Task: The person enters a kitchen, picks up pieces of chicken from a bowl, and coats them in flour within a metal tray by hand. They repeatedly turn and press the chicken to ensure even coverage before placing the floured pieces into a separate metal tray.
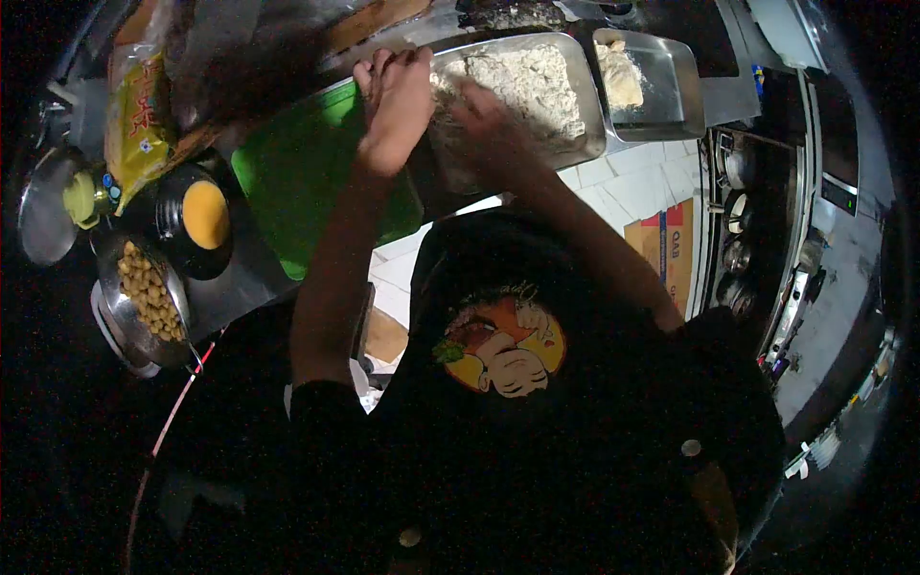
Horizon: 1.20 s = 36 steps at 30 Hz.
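Note:
My left hand (395, 107) is above the corner of a green board (307, 172), beside the large metal tray. Its fingers are curled in, and whatever they hold, if anything, is hidden. My right hand (487, 120) is over the left part of the large metal tray (592, 129), its fingers dark and smeared by motion. White, clumpy flour (532, 86) covers much of that tray.
Right of it stands a smaller metal tray (676, 91) with a pale lump (621, 77). At left are a yellow packet (141, 120), a dark container with orange contents (205, 216) and a bowl of small brown balls (151, 292). A cardboard box (661, 251) stands below.

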Motion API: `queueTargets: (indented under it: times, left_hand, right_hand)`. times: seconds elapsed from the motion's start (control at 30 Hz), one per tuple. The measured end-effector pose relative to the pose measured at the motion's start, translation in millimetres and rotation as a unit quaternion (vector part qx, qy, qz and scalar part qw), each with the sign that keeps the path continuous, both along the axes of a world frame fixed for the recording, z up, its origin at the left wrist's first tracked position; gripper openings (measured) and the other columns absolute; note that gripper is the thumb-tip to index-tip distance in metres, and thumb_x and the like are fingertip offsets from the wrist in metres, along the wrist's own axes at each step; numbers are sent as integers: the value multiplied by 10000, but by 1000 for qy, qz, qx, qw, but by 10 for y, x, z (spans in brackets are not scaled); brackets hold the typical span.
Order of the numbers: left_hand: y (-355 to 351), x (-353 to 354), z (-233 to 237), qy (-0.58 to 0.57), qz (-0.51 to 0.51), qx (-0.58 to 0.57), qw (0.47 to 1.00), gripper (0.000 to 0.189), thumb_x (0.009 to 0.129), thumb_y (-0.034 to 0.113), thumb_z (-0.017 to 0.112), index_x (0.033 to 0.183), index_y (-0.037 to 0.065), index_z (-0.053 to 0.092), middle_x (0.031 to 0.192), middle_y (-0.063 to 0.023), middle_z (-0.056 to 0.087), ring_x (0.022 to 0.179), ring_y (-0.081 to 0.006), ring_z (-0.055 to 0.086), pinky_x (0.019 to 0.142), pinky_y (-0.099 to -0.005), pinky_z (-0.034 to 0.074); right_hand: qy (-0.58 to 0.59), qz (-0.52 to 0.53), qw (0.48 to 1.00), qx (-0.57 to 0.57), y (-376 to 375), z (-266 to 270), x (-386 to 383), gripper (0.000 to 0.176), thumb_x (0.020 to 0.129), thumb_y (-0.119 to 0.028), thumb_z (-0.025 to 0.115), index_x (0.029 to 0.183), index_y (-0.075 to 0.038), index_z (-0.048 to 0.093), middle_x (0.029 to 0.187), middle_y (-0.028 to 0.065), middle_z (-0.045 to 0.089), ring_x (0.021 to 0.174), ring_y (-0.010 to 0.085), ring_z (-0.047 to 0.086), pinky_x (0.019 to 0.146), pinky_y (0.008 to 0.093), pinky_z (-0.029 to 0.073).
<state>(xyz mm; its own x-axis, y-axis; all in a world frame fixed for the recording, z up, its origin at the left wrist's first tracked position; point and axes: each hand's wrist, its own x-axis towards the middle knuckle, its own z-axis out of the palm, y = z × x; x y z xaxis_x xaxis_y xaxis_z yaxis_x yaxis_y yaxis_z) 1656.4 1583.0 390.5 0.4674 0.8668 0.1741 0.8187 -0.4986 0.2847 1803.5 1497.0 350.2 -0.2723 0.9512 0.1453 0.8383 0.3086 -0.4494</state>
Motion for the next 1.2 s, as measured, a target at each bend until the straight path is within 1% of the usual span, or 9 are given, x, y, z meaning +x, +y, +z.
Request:
queueTargets:
  times: [0.07,0.17,0.23,0.37,0.47,0.67,0.8,0.9,1.2]
  left_hand:
    - [-13,-25,-13,-12,-9,3,1000,285,703,47,605,988,48,614,1007,-119,640,1021,-303,513,873,-469,313]
    - [64,7,-120,18,-1,-15,1000,439,689,37,631,1117,132,605,1069,-141,630,1089,-306,501,890,-477,310]
    - [49,8,-131,7,4,7,1000,448,689,34,627,1124,138,608,1064,-125,634,1076,-300,510,870,-463,322]
    - [44,-16,-130,-39,-6,13,999,317,676,8,615,991,37,618,1004,-127,644,1027,-304,511,890,-474,311]
    - [53,-38,-171,-24,-7,20,999,434,680,33,634,1103,126,608,1070,-113,635,1070,-290,515,845,-465,331]
    - [63,-23,-119,4,-5,-6,1000,443,681,29,638,1110,132,604,1070,-114,637,1045,-307,528,847,-482,329]
    - [19,-53,-59,17,-8,-10,1000,422,690,26,630,1097,140,616,1067,-110,642,1042,-305,532,861,-491,326]
    - [36,-26,-100,18,-11,-3,1000,416,694,27,626,1093,144,619,1073,-111,639,1053,-300,526,867,-493,326]
    - [23,10,-29,58,-19,-16,998,449,684,31,638,1123,105,583,1079,-126,632,1081,-307,509,880,-494,333]
  right_hand:
    - [8,-3,999,44,130,-50,-99,431,756,-179,628,1167,-61,570,1152,176,556,1146,369,470,985,450,404]
    - [-270,147,949,-72,52,-185,-62,494,759,-151,593,1233,-39,509,1147,187,541,1139,374,470,938,457,442]
    - [-110,25,993,-37,-190,-33,-112,460,782,-120,554,1238,-74,519,1118,166,551,1073,363,518,851,452,491]
    - [-128,-28,974,-183,-86,36,-74,401,794,-99,567,1195,-90,572,1019,152,594,932,341,588,767,420,513]
    - [168,-124,964,-167,-66,434,337,266,803,-133,634,1059,-66,660,936,170,646,835,335,628,786,345,496]
    - [7,-31,998,-47,-215,313,636,238,866,-165,588,1077,-81,658,1075,160,636,1004,353,596,879,380,480]
    - [88,-131,958,-238,-328,637,704,283,882,-192,564,1153,-133,623,1217,133,576,1144,323,520,981,411,414]
    - [-82,103,990,-46,-383,274,637,294,915,-243,541,1186,-145,599,1357,95,479,1292,301,395,1068,410,316]
    - [-76,85,993,42,-572,447,668,374,902,-290,569,1225,-103,565,1353,117,481,1285,326,398,1091,441,286]
